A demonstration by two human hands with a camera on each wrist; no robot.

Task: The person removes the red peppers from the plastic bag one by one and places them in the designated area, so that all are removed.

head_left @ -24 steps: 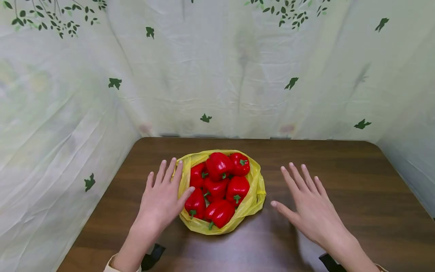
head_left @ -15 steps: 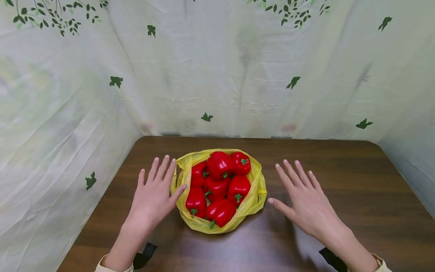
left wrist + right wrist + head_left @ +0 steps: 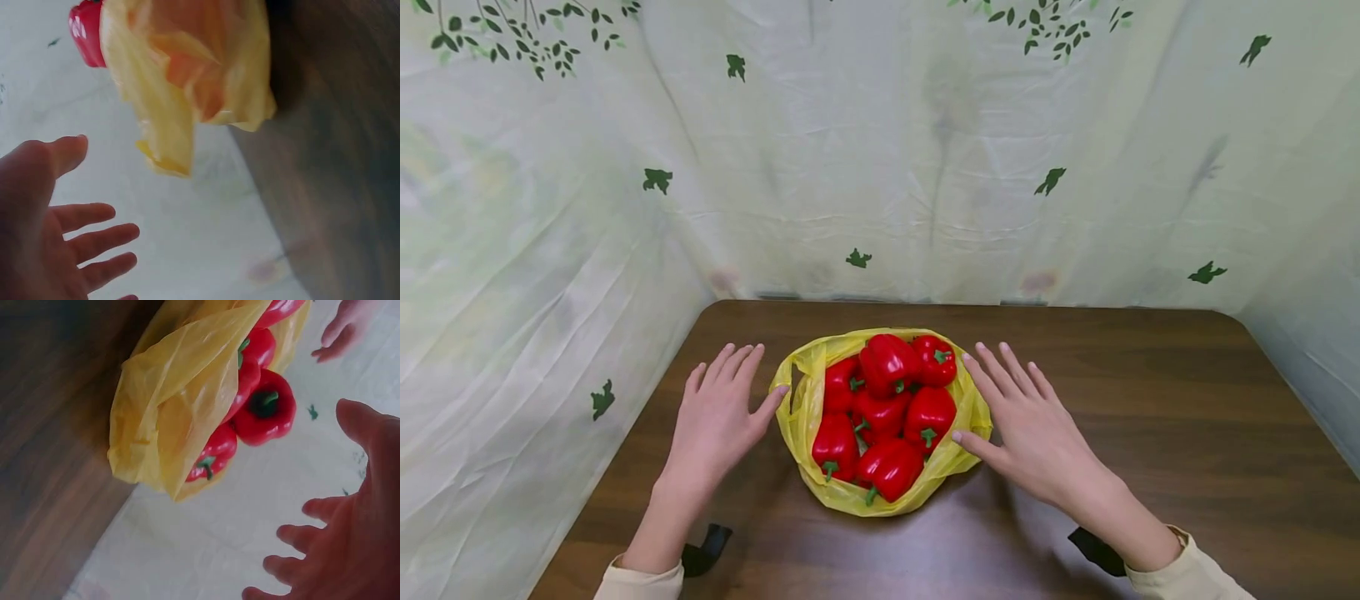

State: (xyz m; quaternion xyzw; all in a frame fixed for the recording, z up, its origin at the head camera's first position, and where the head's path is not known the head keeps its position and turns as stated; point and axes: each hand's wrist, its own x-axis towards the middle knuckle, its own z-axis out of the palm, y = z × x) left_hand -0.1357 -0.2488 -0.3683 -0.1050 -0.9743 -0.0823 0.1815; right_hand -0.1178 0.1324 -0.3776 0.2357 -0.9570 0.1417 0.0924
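A crinkled yellow plastic bag (image 3: 805,421) stands on a dark brown wood-grain counter (image 3: 1150,400), nearer the far edge than the near side and closer to the far left corner than to the far right one. Its wide mouth faces up and shows seven glossy red bell peppers (image 3: 880,415) with green stems, packed together, one of them riding highest toward the counter's far edge. The left hand (image 3: 718,425) hovers between the counter's left edge and the bag, fingers extended and spread, thumb toward the rim; the left wrist view shows a gap between it and the plastic. The right hand (image 3: 1030,429) is on the bag's other side, fingers likewise extended and spread; its thumb and forefinger overlap the rim in the head view, yet the right wrist view shows them apart from it. Cream sleeves (image 3: 1191,575) cover both forearms. Behind the counter's far edge hangs a whitish fabric curtain (image 3: 865,167) printed with green leaves and birds.
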